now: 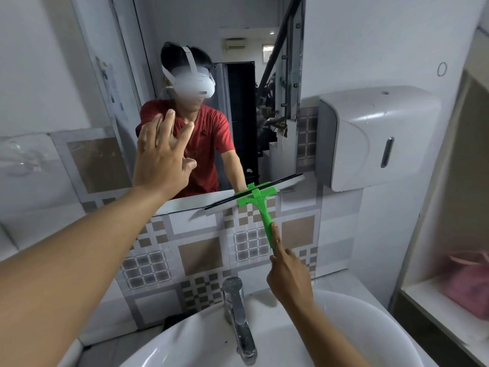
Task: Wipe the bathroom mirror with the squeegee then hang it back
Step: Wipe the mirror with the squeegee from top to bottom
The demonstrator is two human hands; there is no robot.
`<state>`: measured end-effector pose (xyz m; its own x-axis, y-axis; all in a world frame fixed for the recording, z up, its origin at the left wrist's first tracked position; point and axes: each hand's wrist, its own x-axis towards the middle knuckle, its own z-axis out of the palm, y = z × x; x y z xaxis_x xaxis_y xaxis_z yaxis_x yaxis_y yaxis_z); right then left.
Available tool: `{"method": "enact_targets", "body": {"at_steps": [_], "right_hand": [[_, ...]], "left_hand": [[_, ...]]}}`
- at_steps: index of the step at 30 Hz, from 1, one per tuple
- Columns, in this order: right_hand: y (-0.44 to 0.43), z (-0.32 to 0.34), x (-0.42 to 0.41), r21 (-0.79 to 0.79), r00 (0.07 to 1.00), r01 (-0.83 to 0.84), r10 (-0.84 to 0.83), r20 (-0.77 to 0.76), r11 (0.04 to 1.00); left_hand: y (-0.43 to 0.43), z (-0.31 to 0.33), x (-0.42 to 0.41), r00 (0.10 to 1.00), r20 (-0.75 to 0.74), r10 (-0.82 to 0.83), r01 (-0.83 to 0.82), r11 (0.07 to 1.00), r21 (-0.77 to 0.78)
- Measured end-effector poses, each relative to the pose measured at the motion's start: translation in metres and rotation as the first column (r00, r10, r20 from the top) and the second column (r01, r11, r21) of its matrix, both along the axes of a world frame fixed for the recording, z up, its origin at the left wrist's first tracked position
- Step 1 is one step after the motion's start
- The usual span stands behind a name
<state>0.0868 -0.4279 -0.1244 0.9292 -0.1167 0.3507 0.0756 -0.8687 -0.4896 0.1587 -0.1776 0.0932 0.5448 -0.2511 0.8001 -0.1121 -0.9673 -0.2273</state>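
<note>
The bathroom mirror (pixel 243 107) hangs on the wall above the sink. A green squeegee (pixel 260 205) with a black rubber blade lies tilted across the mirror's lower right edge, blade against the glass and tile. My right hand (pixel 287 268) grips the lower end of its green handle, index finger stretched along it. My left hand (pixel 161 152) is raised with fingers spread, palm flat against or very close to the mirror's lower left part. It holds nothing.
A white sink (pixel 357 321) with a chrome tap (pixel 238 313) sits right below. A white paper dispenser (pixel 375 136) is mounted right of the mirror. Patterned tiles (pixel 201 255) cover the wall under the mirror. A shelf with a pink bag (pixel 468 284) stands at right.
</note>
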Motion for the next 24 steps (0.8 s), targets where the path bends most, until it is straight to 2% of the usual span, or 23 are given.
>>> {"method": "enact_targets", "body": {"at_steps": [17, 24], "right_hand": [[0.012, -0.013, -0.017, 0.092, 0.995, -0.002, 0.011, -0.097, 0.996], [-0.002, 0.000, -0.058, 0.100, 0.990, 0.037, -0.023, -0.138, 0.994]], "left_hand": [[0.001, -0.001, 0.000, 0.999, -0.007, -0.035, 0.035, 0.999, -0.028], [-0.002, 0.002, -0.005, 0.998, -0.054, -0.030, 0.027, 0.998, -0.056]]}}
